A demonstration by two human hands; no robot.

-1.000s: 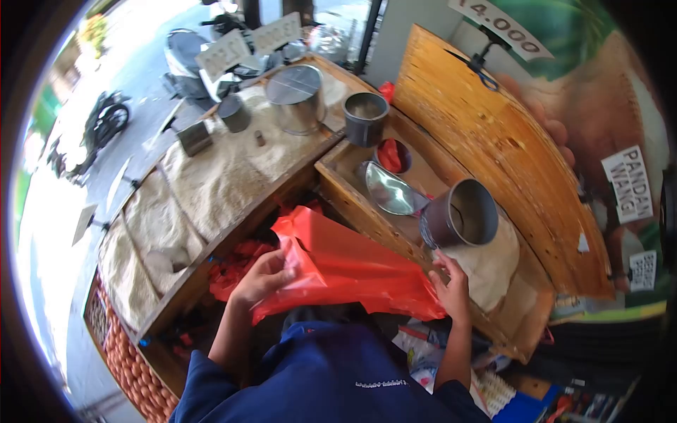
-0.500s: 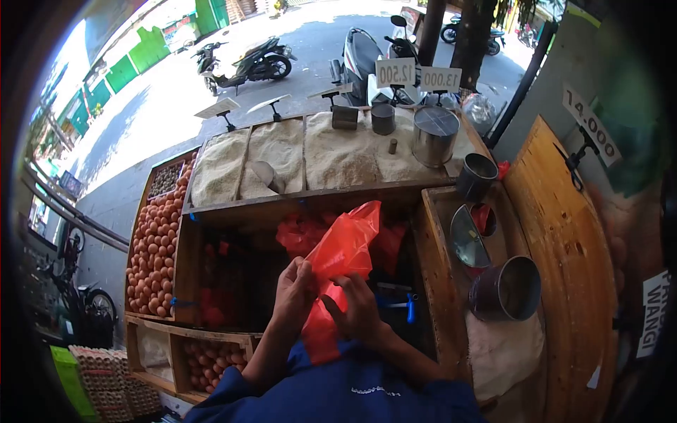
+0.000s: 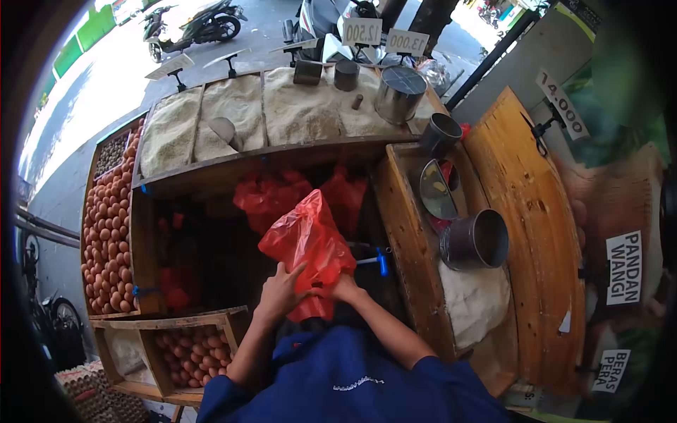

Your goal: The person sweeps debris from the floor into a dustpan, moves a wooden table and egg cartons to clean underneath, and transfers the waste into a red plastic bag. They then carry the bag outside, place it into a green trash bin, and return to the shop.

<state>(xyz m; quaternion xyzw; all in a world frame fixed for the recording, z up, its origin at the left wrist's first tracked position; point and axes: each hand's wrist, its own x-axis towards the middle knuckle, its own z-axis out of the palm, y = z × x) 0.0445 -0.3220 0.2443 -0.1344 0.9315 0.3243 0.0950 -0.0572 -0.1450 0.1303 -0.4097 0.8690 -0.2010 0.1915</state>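
A thin red plastic bag is puffed out in front of my chest, above the dark inside of the wooden stall. My left hand grips its lower left side, thumb and fingers against the film. At the lower right of the bag, my right hand holds it too, with most of its fingers hidden by the plastic. Behind it, more red bags hang under the front ledge.
Rice compartments run along the front, with metal measuring cans and a scoop. Brown eggs fill a left tray, more eggs a lower box. At right are a metal can and a white sack.
The bag has gone from narrow and folded to spread and puffed out. My right hand has shifted from its front to its lower right side. The view has tilted down and turned right.
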